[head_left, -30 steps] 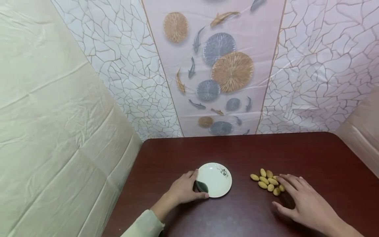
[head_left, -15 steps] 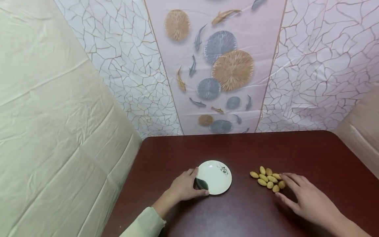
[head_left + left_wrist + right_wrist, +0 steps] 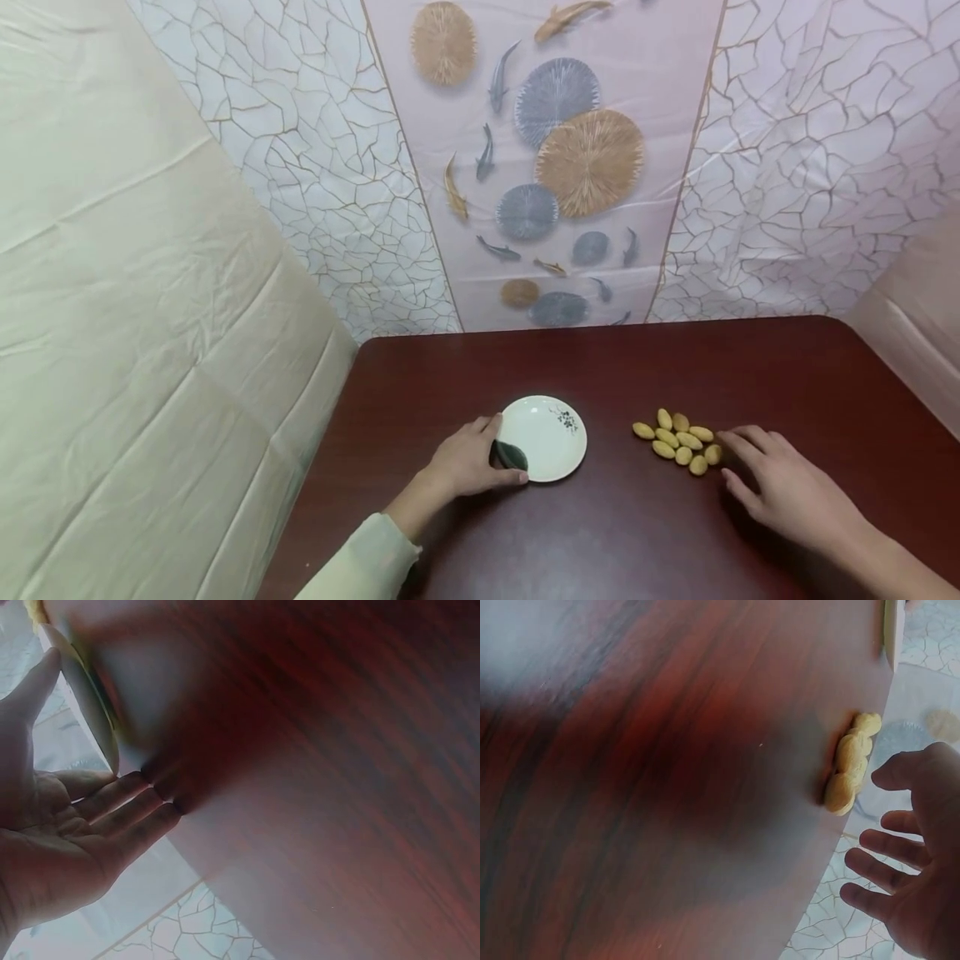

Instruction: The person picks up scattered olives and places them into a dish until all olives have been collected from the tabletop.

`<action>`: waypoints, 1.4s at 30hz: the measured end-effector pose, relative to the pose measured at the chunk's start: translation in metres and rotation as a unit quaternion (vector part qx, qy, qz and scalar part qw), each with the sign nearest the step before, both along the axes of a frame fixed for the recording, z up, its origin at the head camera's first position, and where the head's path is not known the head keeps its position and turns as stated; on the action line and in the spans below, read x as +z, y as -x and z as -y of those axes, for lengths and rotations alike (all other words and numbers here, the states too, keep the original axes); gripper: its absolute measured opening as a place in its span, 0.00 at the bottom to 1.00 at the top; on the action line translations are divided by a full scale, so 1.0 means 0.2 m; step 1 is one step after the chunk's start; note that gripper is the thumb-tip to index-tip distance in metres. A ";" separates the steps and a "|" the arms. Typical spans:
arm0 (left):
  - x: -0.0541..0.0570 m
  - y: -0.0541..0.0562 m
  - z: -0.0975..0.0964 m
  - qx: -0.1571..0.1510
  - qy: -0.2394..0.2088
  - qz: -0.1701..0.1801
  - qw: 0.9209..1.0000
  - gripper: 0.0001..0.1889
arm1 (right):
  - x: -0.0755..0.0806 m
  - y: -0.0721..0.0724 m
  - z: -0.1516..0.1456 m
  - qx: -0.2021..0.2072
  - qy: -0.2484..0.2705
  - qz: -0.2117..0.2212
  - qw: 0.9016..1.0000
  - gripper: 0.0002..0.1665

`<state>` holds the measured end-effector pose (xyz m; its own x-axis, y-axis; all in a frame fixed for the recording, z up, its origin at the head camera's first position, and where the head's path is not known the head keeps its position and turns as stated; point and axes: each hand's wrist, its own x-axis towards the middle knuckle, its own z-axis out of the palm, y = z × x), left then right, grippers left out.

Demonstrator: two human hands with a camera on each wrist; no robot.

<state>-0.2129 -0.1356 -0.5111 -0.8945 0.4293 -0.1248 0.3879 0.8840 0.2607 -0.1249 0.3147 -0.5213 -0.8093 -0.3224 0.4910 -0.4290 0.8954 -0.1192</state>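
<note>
A small white plate (image 3: 551,442) with a dark green leaf shape on its left and a printed sprig at its upper right rests on the table. My left hand (image 3: 471,460) holds its left edge, thumb at the near rim and fingertips at the far side; the left wrist view shows thumb and index finger (image 3: 86,780) at the rim. To the right lies a cluster of several yellow, olive-sized oval pieces (image 3: 677,442). Beside it is my right hand (image 3: 787,483), fingers loosely bent around nothing, the index fingertip close to the rightmost pieces.
The dark red-brown table (image 3: 600,542) has rounded far corners. Behind it hangs a patterned cloth (image 3: 555,192) with fish and round leaf prints. Pale padded fabric (image 3: 172,333) walls the left side, and similar fabric (image 3: 918,333) the right.
My right hand has drawn back to the right, away from the yellow pieces, with thumb and index finger nearer each other. The left hand stays at the plate. The head view has tilted slightly.
</note>
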 end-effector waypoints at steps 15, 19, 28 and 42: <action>0.03 0.00 0.01 0.005 -0.013 0.016 1.000 0.62 | -0.04 0.05 -0.02 0.008 -0.007 0.007 1.000 0.30; 0.02 0.00 0.01 0.004 -0.010 0.019 1.000 0.62 | -0.05 0.06 -0.01 0.012 -0.011 -0.001 1.000 0.28; 0.02 0.00 0.01 0.007 -0.016 0.018 1.000 0.62 | -0.04 0.10 0.00 0.018 -0.031 -0.001 0.999 0.24; 0.03 0.00 0.01 0.006 -0.024 0.024 0.999 0.61 | -0.04 0.12 0.01 0.025 -0.028 -0.016 0.999 0.21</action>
<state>-0.2124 -0.1372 -0.5052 -0.8929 0.4255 -0.1471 0.3638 0.8745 0.3207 -0.1493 0.3132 -0.5301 -0.7760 -0.3893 0.4961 -0.4752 0.8782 -0.0542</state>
